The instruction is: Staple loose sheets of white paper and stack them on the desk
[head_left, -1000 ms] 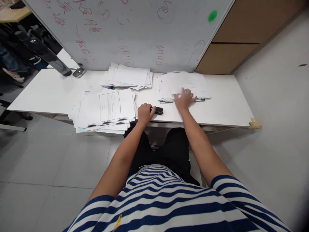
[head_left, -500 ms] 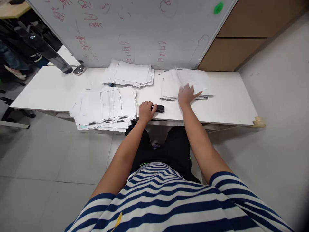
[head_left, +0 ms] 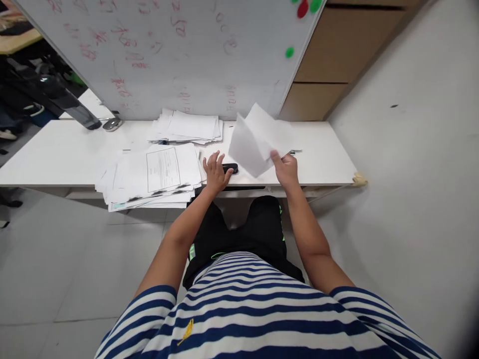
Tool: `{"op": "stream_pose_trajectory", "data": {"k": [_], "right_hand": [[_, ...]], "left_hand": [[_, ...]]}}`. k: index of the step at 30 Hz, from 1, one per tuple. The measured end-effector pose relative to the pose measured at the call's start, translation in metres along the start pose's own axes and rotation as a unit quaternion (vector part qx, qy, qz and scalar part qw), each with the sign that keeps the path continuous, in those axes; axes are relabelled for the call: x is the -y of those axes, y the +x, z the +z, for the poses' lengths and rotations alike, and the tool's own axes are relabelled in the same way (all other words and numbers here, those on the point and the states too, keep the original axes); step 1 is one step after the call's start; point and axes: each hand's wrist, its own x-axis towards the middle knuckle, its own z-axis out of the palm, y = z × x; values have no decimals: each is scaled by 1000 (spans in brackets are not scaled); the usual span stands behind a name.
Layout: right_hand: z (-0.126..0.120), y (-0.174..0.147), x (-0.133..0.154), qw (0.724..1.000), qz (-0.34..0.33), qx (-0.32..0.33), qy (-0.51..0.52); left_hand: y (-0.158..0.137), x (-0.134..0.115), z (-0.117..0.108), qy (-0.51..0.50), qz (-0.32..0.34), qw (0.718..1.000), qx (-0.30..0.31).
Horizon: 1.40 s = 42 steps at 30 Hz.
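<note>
My right hand [head_left: 286, 169] pinches white paper [head_left: 250, 147] by its near edge, and the paper is lifted and bent above the right-hand stack of papers [head_left: 286, 129]. How many sheets it holds I cannot tell. My left hand [head_left: 216, 172] has its fingers spread beside and partly over a black stapler [head_left: 230, 168], which lies near the table's front edge. The fingers hide the stapler's left end. Just left of that hand is a large untidy stack of printed sheets [head_left: 162, 169], its near edge overhanging the table.
Another paper stack [head_left: 192, 125] lies at the back of the white table [head_left: 325, 159], against a whiteboard [head_left: 149, 65]. A computer mouse [head_left: 112, 124] and a dark bottle [head_left: 73, 102] are at the back left. Cardboard boxes [head_left: 314, 102] stand behind on the right.
My right hand has gone from resting on the right stack to lifting paper off it. My left hand has loosened from the stapler, its fingers now spread. The view has shifted.
</note>
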Motion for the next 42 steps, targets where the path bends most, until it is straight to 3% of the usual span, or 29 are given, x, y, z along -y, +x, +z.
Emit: {"op": "stream_pose_trajectory", "data": {"k": [3, 6, 8, 11, 15, 19, 22, 25, 30, 33, 38, 42], "right_hand": [[-20, -15, 19, 1000, -26, -16, -5], [-33, -19, 28, 999, -31, -20, -19], [-37, -19, 28, 999, -21, -28, -22], [-33, -21, 21, 1000, -14, -1, 14], [-17, -28, 10, 993, 9, 64, 95], [-5, -34, 13, 995, 0, 18, 102], [-2, -36, 15, 997, -19, -29, 71], [3, -38, -1, 997, -16, -59, 42], [21, -50, -47, 997, 78, -24, 15], [27, -56, -57, 995, 92, -36, -4], [27, -51, -60, 996, 80, -41, 0], [24, -59, -70, 982, 149, -20, 115]], "left_hand": [[11, -31, -13, -121, -41, 992, 5], [24, -59, -24, -239, -96, 961, 100], [30, -70, -28, -285, -128, 942, 119], [34, -77, -29, -311, -152, 935, 77], [29, -86, -27, -270, -139, 952, 33], [25, -100, -29, -255, -119, 960, 14], [26, -100, -29, -279, -98, 955, 26], [25, -84, -18, -290, -108, 948, 78], [4, -53, 18, -251, -135, 948, 144], [-8, -52, 31, -245, -133, 950, 140], [-12, -59, 29, -281, -158, 940, 115], [-14, -78, 14, -335, -236, 907, 100]]}}
